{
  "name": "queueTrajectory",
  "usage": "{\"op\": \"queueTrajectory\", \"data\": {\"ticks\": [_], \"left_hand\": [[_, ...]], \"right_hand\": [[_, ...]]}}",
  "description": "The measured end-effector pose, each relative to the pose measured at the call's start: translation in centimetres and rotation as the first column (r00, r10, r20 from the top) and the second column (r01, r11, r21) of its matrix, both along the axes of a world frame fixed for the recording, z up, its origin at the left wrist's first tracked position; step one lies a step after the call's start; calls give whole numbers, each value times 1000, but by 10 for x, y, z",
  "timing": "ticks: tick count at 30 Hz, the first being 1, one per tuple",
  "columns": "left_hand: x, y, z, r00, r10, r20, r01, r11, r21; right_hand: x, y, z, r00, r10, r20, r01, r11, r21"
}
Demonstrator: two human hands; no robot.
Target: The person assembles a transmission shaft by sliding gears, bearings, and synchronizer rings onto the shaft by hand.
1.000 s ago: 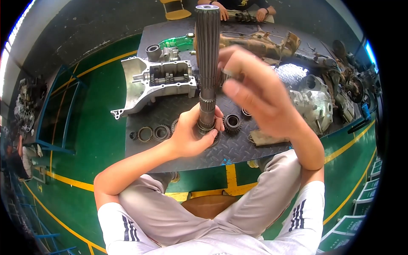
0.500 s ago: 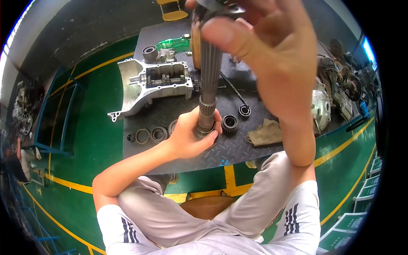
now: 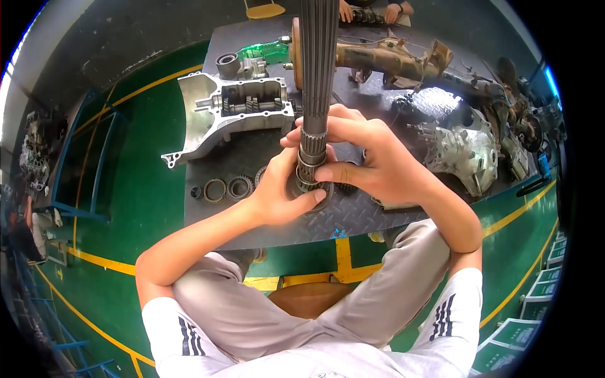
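A long splined metal shaft (image 3: pixel 319 69) stands upright in front of me, its top beyond the view's edge. My left hand (image 3: pixel 283 192) is closed round its lower end, thumb in front, near a round metal part (image 3: pixel 322 200) at the base. Just above it, my right hand (image 3: pixel 375 154) curls round the shaft from the right, its thumb tip by a thin metal ring (image 3: pixel 309 169). Whether the right fingers also grip that ring is hidden. A gear (image 3: pixel 344 184) is mostly covered behind my right hand.
On the metal table stands an open gearbox housing (image 3: pixel 252 116) at left, with bearing rings (image 3: pixel 240 187) before it. A rusty axle (image 3: pixel 391 60) lies at the back; a silver housing (image 3: pixel 469 151) sits right. Another person's hands (image 3: pixel 392 12) work at the far edge.
My right hand has come down from the shaft's top, where it held a dark metal part, to the lower section beside my left hand. The left hand stays at the base.
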State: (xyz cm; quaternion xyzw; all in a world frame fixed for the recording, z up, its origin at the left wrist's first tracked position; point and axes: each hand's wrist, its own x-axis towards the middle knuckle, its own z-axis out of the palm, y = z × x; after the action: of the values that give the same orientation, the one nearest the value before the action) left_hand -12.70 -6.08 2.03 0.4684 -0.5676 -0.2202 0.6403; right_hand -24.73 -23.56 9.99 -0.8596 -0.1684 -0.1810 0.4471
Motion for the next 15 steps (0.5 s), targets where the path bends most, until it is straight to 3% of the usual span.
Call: {"op": "queueTrajectory", "data": {"ticks": [2, 5, 10, 13, 15], "left_hand": [[3, 3, 6, 993, -20, 119, 8, 995, 104], [3, 1, 0, 988, -16, 156, 5, 998, 66], [-3, 1, 1, 992, -2, 124, -5, 999, 54], [-4, 2, 3, 994, -21, 111, 13, 997, 71], [-2, 1, 3, 994, -34, 99, 27, 997, 78]], "right_hand": [[3, -5, -8, 999, 23, 39, -23, 1000, 11], [0, -6, -12, 999, 40, 34, -41, 999, 23], [-4, -7, -7, 997, 48, 52, -44, 996, -72], [-8, -3, 3, 997, 49, -65, -48, 999, 17], [-6, -7, 7, 998, 62, 28, -58, 990, -128]]}}
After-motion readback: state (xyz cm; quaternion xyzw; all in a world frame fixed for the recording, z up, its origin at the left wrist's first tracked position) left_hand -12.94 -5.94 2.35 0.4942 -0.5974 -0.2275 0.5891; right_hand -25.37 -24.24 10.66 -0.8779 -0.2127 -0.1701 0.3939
